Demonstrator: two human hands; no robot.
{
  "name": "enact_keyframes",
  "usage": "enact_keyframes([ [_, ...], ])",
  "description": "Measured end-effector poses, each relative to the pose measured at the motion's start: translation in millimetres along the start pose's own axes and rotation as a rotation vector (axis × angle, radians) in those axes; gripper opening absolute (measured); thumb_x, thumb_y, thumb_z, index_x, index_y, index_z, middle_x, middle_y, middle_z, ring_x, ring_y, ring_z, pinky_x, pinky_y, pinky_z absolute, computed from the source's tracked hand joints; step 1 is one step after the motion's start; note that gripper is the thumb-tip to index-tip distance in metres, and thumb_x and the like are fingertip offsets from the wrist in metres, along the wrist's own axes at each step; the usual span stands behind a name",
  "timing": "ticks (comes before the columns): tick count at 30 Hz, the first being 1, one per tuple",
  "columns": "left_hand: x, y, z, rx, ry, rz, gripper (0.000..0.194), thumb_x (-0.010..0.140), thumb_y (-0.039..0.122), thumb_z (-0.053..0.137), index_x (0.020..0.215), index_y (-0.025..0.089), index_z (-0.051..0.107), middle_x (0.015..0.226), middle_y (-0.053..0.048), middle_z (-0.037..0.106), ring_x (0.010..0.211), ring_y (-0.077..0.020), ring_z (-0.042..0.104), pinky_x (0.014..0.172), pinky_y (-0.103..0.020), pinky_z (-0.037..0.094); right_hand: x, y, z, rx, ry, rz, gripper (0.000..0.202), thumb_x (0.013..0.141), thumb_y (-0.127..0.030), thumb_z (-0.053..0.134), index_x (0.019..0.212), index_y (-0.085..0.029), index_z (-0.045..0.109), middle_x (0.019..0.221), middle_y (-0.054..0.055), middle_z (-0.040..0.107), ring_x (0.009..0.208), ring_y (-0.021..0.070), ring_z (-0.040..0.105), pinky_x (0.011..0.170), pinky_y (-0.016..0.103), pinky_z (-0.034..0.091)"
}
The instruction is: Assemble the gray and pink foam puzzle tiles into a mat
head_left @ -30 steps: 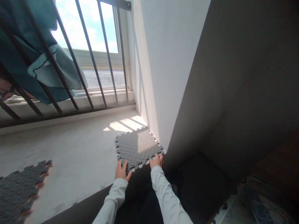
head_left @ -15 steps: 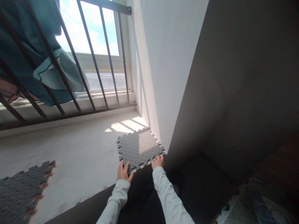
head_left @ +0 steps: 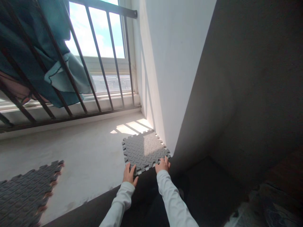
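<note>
A grey foam mat tile (head_left: 145, 149) with toothed interlocking edges lies flat on the pale ledge, close against the white wall at the corner. Spread fingers of my left hand (head_left: 129, 174) rest at its front left corner, with the thumb apart and lower. On the tile's front edge, near the right corner, my right hand (head_left: 163, 164) touches with slightly bent fingers, its thumb to the left. Both hands press on the tile from the front; neither lifts it. Sunlight falls on the tile's upper right part.
Another stack of dark grey toothed mat tiles (head_left: 30, 192) lies on the ledge (head_left: 90, 164) at left. Dark metal railing bars (head_left: 94, 56) stand before the window, with teal cloth (head_left: 56, 91) behind them. The ledge drops to a dark floor; plastic-wrapped items (head_left: 262, 205) lie at lower right.
The view has shifted slightly to the left, so everything appears further right. Both hands stay at the tile's front edge, and the tile stays against the wall.
</note>
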State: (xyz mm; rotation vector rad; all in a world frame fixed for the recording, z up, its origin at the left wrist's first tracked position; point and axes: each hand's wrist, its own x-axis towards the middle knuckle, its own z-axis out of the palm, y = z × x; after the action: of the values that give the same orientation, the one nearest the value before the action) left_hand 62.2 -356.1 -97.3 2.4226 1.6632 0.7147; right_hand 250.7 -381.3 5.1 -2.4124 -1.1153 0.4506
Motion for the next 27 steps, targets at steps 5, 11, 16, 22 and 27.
enact_keyframes([
  [5,-6.3,-7.8,-14.2,0.039,-0.038,0.071,0.049,0.064,0.023,0.048,0.113,0.017,0.050,0.125,-0.013,0.044,0.116,-0.0283,0.038,0.095,-0.044,0.032,-12.8,-9.0,-4.4,-0.171,-0.128,-0.170,0.059,0.059,-0.009,0.045,0.112,-0.036,0.049,0.139,-0.005,0.023,0.125,0.0195,0.018,0.085,0.038,0.034],
  [11,-45.4,-72.9,-78.5,0.291,0.003,-0.112,0.046,0.069,0.023,0.041,0.114,0.020,0.050,0.123,-0.010,0.048,0.113,-0.0233,0.042,0.099,-0.044,0.026,-13.7,-6.8,-4.0,-0.268,-0.188,-0.216,0.052,0.065,-0.015,0.046,0.113,-0.036,0.048,0.136,-0.002,0.029,0.124,0.0190,0.021,0.087,0.042,0.031],
  [16,-91.5,-147.5,-158.9,0.615,-0.047,-0.470,0.047,0.067,0.019,0.044,0.113,0.016,0.052,0.119,-0.012,0.050,0.107,-0.0253,0.045,0.095,-0.040,0.030,-5.7,-6.3,5.5,-0.300,-0.136,-0.195,0.047,0.068,-0.017,0.041,0.110,-0.034,0.051,0.134,-0.001,0.033,0.122,0.0192,0.026,0.087,0.040,0.034],
  [22,-113.6,-191.0,-220.2,0.607,-0.272,-0.596,0.044,0.066,0.012,0.043,0.107,0.019,0.057,0.105,-0.007,0.058,0.094,-0.0199,0.051,0.083,-0.031,0.039,-3.9,-8.5,12.6,-0.297,-0.136,-0.204,0.045,0.069,-0.023,0.039,0.111,-0.031,0.051,0.135,0.001,0.032,0.121,0.0210,0.026,0.084,0.041,0.038],
  [27,-104.0,-203.9,-239.9,0.522,-0.400,-0.519,0.040,0.058,0.013,0.052,0.095,0.026,0.062,0.099,-0.001,0.061,0.095,-0.0183,0.051,0.083,-0.028,0.039,-4.9,-9.1,11.1,-0.308,-0.165,-0.204,0.047,0.070,-0.023,0.038,0.116,-0.030,0.047,0.137,0.001,0.028,0.123,0.0202,0.024,0.086,0.041,0.037],
])
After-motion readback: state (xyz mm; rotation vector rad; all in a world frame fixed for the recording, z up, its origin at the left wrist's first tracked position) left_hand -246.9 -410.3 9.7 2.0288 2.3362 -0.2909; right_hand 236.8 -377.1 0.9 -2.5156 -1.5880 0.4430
